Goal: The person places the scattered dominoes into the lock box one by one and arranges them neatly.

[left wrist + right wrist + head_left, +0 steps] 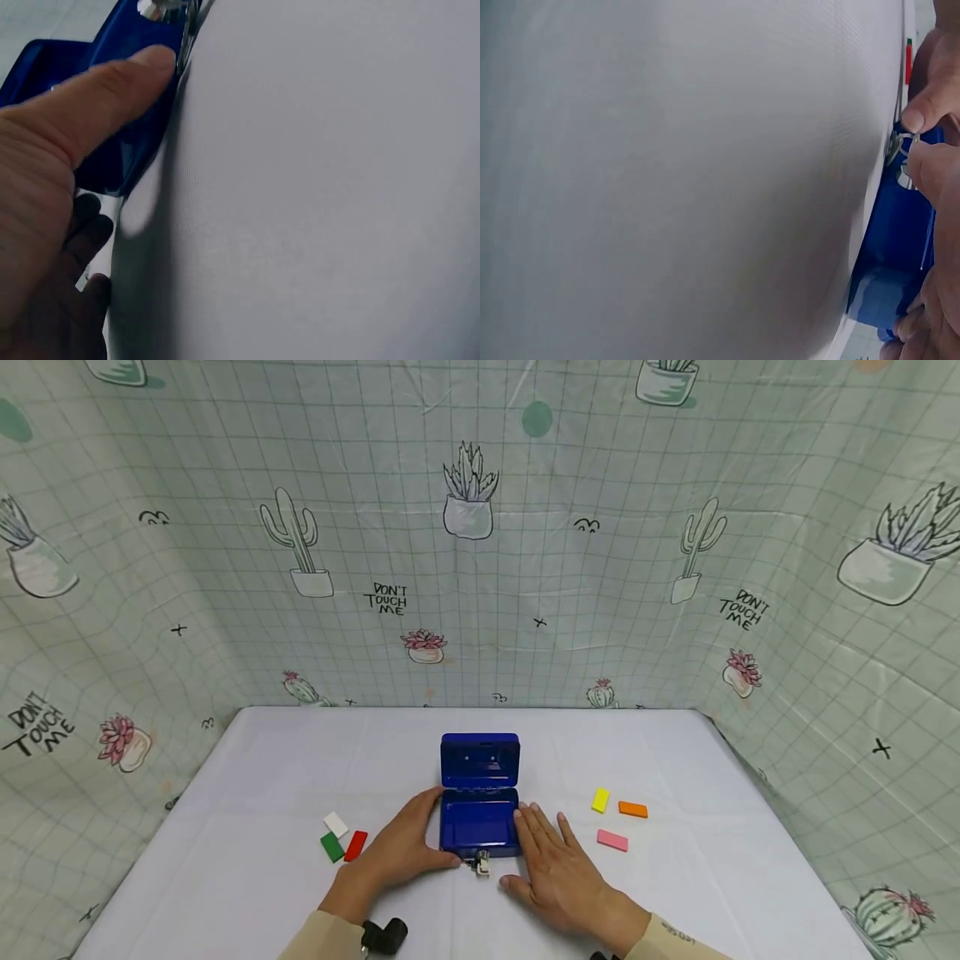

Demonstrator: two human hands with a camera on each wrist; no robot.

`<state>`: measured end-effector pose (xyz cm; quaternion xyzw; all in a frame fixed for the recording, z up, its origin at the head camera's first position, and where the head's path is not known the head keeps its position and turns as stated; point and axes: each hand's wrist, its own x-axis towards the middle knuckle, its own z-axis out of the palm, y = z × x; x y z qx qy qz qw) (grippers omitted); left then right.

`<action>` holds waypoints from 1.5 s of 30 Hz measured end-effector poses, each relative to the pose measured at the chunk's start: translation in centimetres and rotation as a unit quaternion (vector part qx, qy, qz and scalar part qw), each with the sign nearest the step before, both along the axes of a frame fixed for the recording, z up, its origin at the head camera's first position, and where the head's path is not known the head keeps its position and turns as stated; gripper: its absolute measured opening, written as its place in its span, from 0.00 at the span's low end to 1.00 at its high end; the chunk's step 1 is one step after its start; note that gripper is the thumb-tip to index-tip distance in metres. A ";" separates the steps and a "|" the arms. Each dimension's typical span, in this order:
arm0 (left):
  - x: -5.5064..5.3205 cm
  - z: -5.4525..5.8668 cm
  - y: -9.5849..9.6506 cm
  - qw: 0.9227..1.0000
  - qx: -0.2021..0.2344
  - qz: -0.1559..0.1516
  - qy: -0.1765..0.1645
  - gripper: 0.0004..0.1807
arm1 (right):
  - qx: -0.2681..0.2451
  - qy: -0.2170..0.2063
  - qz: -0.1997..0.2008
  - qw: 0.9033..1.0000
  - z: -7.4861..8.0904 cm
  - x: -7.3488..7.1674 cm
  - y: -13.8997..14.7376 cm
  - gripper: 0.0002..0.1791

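In the head view a blue metal cash box (459, 850) sits on the table with its lid (480, 760) raised at the back. Keys on a ring (482, 863) hang at the lock on its front. My left hand (405, 847) holds the box's left side, thumb at the front and fingers towards the back corner. The left wrist view shows that thumb (112, 94) against the box's front face. My right hand (558, 870) lies with straight fingers along the right side. Its thumb (934, 169) appears near the keys in the right wrist view.
Left of the box lie a white block (335, 824), a green block (332, 847) and a red block (356, 846). To the right are a yellow block (600, 800), an orange block (633, 810) and a pink block (612, 840). Patterned cloth (480, 568) hangs around the white table (285, 760).
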<state>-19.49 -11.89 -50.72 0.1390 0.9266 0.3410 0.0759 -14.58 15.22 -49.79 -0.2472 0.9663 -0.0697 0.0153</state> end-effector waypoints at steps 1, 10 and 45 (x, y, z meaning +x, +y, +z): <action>-0.1 0.0 0.0 1.000 0.007 0.002 -0.009 0.65 | -0.001 0.001 0.001 1.000 0.0 0.0 0.0 0.51; -0.7 0.5 -0.1 0.996 0.066 0.000 -0.053 0.64 | -0.009 -0.001 0.009 1.000 0.1 -0.2 0.2 0.50; -0.9 -0.2 -0.2 0.993 0.087 0.003 -0.082 0.61 | 0.017 0.144 -0.076 0.986 1.5 -7.2 11.7 0.31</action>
